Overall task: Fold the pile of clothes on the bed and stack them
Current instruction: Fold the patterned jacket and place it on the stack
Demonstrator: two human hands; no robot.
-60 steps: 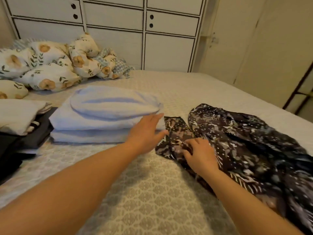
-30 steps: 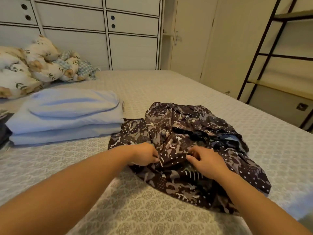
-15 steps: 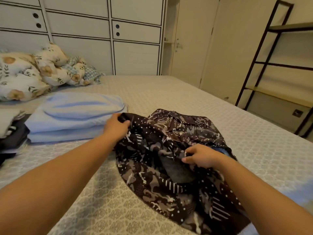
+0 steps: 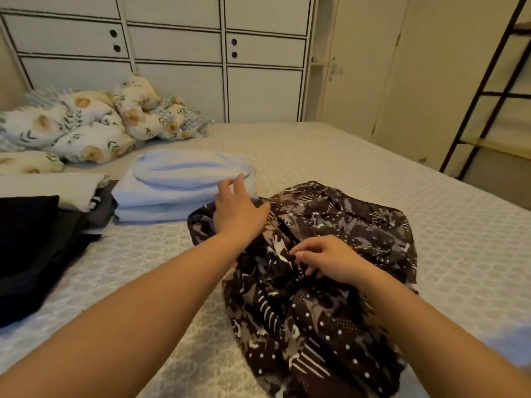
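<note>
Here my left hand (image 4: 238, 214) lies with straight fingers on the far left edge of the dark patterned garment (image 4: 316, 271), its fingertips near the light blue folded stack (image 4: 178, 191). My right hand (image 4: 330, 259) rests on the garment's middle, fingers loosely curled; I cannot tell if they pinch the cloth. The garment lies crumpled on the bed (image 4: 431, 225), touching the blue stack. To the right of it the bedcover is bare up to the bed's edge. Dark folded clothes (image 4: 31, 242) lie at the left.
</note>
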